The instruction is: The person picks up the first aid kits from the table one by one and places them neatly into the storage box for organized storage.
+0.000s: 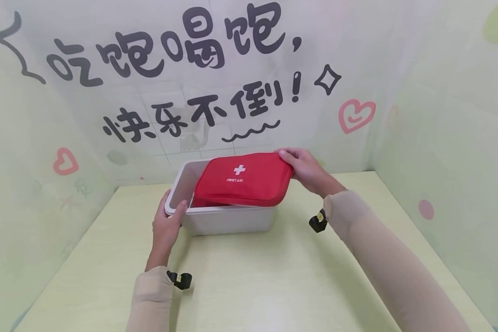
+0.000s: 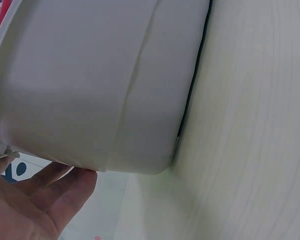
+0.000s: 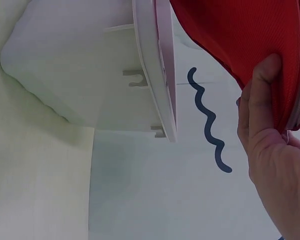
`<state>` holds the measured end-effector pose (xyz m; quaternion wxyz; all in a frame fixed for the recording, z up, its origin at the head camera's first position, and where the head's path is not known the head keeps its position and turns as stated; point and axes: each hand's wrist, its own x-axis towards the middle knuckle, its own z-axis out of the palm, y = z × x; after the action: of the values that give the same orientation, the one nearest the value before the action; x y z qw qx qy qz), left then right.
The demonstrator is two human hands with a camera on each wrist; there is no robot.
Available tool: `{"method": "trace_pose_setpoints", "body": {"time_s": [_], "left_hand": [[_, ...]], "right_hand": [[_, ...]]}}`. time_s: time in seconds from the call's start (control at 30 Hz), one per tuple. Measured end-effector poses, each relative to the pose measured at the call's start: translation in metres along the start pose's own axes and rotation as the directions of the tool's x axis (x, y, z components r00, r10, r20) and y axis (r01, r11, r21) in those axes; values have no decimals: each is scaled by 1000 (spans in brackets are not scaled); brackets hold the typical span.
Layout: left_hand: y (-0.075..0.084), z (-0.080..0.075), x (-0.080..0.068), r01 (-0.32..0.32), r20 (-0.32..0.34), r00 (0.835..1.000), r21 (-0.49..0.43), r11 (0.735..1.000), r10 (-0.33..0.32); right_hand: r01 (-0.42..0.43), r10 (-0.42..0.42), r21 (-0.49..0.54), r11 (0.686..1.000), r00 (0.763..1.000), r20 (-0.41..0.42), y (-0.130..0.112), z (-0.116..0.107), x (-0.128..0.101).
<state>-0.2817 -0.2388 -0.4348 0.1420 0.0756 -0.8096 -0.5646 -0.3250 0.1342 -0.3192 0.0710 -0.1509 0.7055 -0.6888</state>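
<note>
Head view — hands on red pouch [image 1: 242, 180] and white box [image 1: 228, 220].

1. The person wears a snug beige knit sleeve [image 1: 398, 272] on the right arm, and it ends just short of the wrist.
2. A matching beige knit sleeve [image 1: 151, 299] covers the left forearm and stops at the wrist.
3. A small black clip-like mount [image 1: 317, 222] sits under the right wrist at the cuff.
4. A similar small black mount [image 1: 180, 280] hangs at the left cuff.
5. Both hands are bare, with no gloves or rings visible.
</note>
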Motion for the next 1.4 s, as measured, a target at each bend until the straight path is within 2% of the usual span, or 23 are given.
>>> {"method": "trace_pose_setpoints", "body": {"time_s": [0.27,0.7,0.93,1.17,1.4], "left_hand": [[2,-2,0,-1,-2,1000,-12,1000,1],[3,-1,-3,25,11,1000,-14,1000,-25],[4,0,-3,24,9,1000,0,1000,-24],[2,1,-2,27,6,1000,-11,1000,-27],[2,0,-1,28,4,1000,-7,1000,-28]], "right_hand": [[-4,5,17,1000,1000,-25,-5,11,11],[-16,17,76,997,1000,-5,8,29,23],[-23,25,98,995,999,-24,6,37,26],[-62,70,124,990,995,-66,6,44,30],[-108,118,72,992,981,-151,7,44,30]]}}
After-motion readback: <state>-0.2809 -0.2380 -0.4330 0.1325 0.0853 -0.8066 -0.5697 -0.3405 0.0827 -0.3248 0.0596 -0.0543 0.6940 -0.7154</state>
